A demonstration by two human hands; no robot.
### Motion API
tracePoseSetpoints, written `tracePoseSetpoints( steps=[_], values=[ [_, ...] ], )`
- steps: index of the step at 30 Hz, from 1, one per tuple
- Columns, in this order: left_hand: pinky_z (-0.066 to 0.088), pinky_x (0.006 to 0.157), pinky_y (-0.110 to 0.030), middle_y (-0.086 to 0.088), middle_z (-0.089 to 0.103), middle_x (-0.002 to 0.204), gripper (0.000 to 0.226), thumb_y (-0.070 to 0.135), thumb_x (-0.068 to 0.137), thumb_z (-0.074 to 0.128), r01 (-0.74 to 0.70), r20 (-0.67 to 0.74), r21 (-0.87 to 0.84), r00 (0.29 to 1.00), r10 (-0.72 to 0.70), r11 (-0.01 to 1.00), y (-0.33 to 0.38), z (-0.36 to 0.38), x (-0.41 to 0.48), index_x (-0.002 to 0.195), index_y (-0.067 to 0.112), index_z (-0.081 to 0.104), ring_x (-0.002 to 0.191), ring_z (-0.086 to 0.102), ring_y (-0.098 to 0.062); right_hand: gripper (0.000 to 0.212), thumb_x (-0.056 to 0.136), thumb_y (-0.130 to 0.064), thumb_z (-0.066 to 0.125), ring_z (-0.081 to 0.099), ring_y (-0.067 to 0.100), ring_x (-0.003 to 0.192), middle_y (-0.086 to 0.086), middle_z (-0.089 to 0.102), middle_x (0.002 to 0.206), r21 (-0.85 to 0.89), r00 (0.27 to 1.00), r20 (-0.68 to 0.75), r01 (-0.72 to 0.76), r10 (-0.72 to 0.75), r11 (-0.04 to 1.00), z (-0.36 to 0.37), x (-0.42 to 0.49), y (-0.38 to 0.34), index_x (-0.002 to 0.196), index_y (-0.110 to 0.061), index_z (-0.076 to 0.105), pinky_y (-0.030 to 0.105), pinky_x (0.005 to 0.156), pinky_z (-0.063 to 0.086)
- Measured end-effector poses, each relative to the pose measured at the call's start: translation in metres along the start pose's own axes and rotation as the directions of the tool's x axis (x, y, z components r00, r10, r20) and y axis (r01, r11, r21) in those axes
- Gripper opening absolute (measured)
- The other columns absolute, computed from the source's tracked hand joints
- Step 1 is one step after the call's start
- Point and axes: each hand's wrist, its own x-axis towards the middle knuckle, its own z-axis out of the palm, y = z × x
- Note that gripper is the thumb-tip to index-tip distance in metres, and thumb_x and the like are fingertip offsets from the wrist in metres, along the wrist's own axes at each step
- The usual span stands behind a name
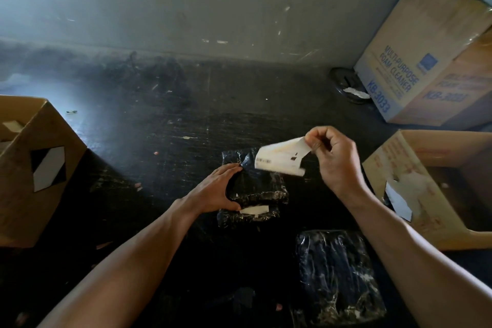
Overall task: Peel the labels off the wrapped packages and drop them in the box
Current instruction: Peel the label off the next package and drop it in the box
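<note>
A black plastic-wrapped package (pixel 262 184) lies on the dark floor at the centre. My left hand (pixel 218 190) grips its left edge and pins it down. My right hand (pixel 335 160) pinches the top corner of a white printed label (pixel 279 158) and holds it lifted off the package; its lower edge looks still close to the wrap. Under this package sits a second black package (pixel 247 218) with a small white strip on it. A third black package (pixel 338 277) lies nearer me, to the right. An open cardboard box (pixel 415 194) stands at the right.
Another open cardboard box (pixel 40 168) stands at the left. A taller carton printed "Multi-Purpose Foam Cleaner" (pixel 426 61) stands at the back right against the grey wall, with a dark round object (pixel 346 82) beside it. Small paper scraps dot the floor.
</note>
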Motion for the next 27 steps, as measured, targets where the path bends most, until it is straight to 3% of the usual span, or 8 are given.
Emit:
tracePoseSetpoints(
  steps=[5,9,15,21,27],
  values=[
    [0.015,0.116,-0.026,0.001,0.019,0.162,0.111,0.045,0.069,0.084,0.008,-0.004,0.071,1.000,-0.008,0.997,0.009,0.000,-0.002,0.156,0.018,0.020,0.147,0.017,-0.015,0.009,0.092,-0.015,0.071,0.060,0.002,0.077,-0.010,0.069,0.086,-0.055,0.998,-0.063,0.014,-0.018,0.998,-0.036,0.012,0.007,0.089,-0.023,0.069,0.014,0.074,0.049],
    [0.023,0.119,-0.038,0.001,0.026,0.160,0.100,0.050,0.074,0.077,0.091,-0.077,0.041,0.993,-0.088,0.995,0.024,0.000,-0.006,0.155,0.021,0.025,0.146,0.024,-0.018,0.005,0.092,-0.017,0.071,0.057,0.000,0.070,-0.011,0.067,0.082,-0.158,0.991,-0.129,-0.046,0.025,0.986,-0.071,0.014,0.027,0.089,-0.021,0.070,0.016,0.068,0.045],
    [0.037,0.107,-0.035,-0.007,0.041,0.150,0.076,0.024,0.086,0.073,0.156,-0.154,-0.032,0.975,-0.159,0.987,0.069,0.001,0.008,0.151,0.019,0.034,0.133,0.043,-0.023,0.004,0.091,-0.020,0.071,0.062,0.005,0.076,-0.010,0.069,0.086,-0.303,0.973,-0.204,-0.171,0.112,0.937,-0.145,0.009,0.057,0.088,-0.021,0.072,0.021,0.065,0.044],
    [0.034,0.109,-0.031,-0.003,0.040,0.152,0.066,0.027,0.092,0.068,0.108,-0.201,-0.161,0.969,-0.140,0.981,0.166,0.041,0.055,0.150,0.023,0.037,0.136,0.041,-0.019,0.010,0.093,-0.017,0.068,0.066,0.017,0.089,-0.003,0.072,0.093,-0.350,0.927,-0.336,-0.286,0.166,0.892,-0.247,-0.001,0.111,0.098,-0.015,0.076,0.037,0.087,0.054],
    [0.029,0.115,-0.031,-0.001,0.035,0.155,0.071,0.032,0.091,0.068,0.022,-0.137,-0.209,0.989,-0.052,0.978,0.285,0.106,0.115,0.151,0.023,0.032,0.143,0.032,-0.015,0.015,0.094,-0.014,0.066,0.070,0.024,0.094,0.007,0.073,0.112,-0.393,0.909,-0.356,-0.356,0.217,0.848,-0.322,-0.008,0.180,0.107,-0.016,0.074,0.048,0.081,0.061]
  ],
)
